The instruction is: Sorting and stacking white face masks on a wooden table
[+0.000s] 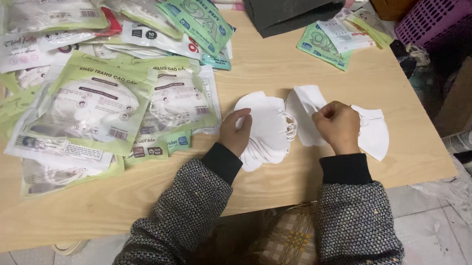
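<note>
Masks, white and folded flat, lay fanned in a stack [265,131] near the front middle of the wooden table [280,66]. The left hand [236,131] rested on the stack's near-left edge, fingers curled down over it and pressing; in my judgement this pinned the fan so the pieces did not slide apart. The right hand [338,125] was closed in a loose fist, pinching one single white mask [306,106] just right of the stack, its ear loops trailing toward the stack's edge. Another loose white mask [374,133] lay flat partly under and beyond that hand, toward the table's right edge. Holding the single piece close beside the stack kept it within short reach of the fan.

To the left, a broad heap of green-and-clear sealed mask packets [96,104] covered nearly half the table, its nearest packets just beside the left hand and limiting room on that side. A smaller cluster of green packets [328,41] sat at the far right, well apart from both hands. A dark grey bag [290,9] stood at the far edge. Off the table, a purple plastic basket [433,16] showed at the top right. Nothing lay between the two hands except the stack's own loops.
</note>
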